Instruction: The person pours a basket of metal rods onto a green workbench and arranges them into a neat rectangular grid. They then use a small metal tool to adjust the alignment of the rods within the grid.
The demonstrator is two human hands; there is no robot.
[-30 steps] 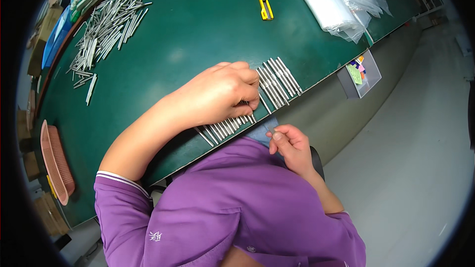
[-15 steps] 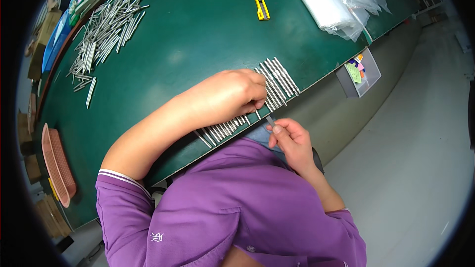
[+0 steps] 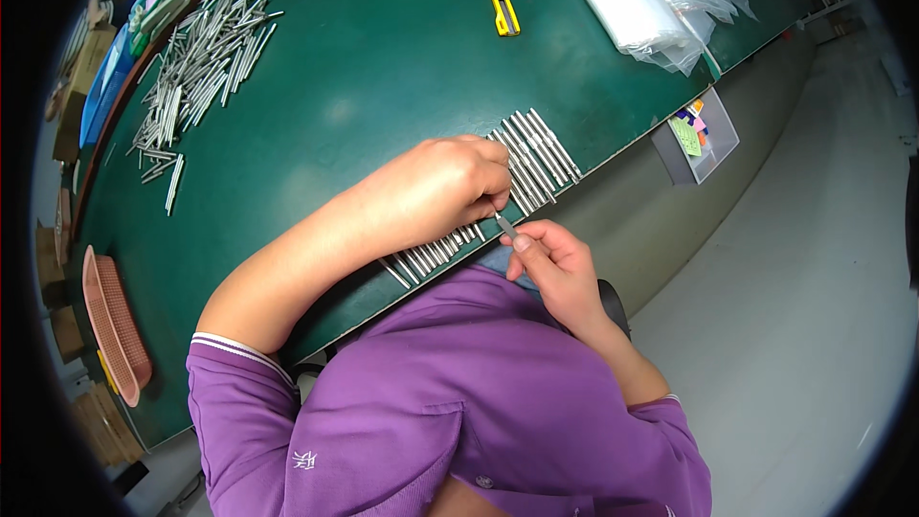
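My left hand is closed low over the table's near edge, its fingertips pinching a thin metal rod whose end pokes out beneath them; most of that rod is hidden. In my right hand, just off the edge, thumb and fingers grip a small flat grey tool, its exact kind unclear. The tool's tip meets or nearly meets the rod's end at my left fingertips. Side by side along the edge lie metal rods right of my left hand, and more rods under my left forearm.
The green table carries a loose heap of metal rods at far left. A yellow utility knife and clear plastic bags lie at the back. A pink basket stands left; a grey open bin hangs beside the right edge.
My right hand has moved slightly left, bringing the grey tool up to the rod's end at my left fingertips. My left hand has stayed nearly in place.
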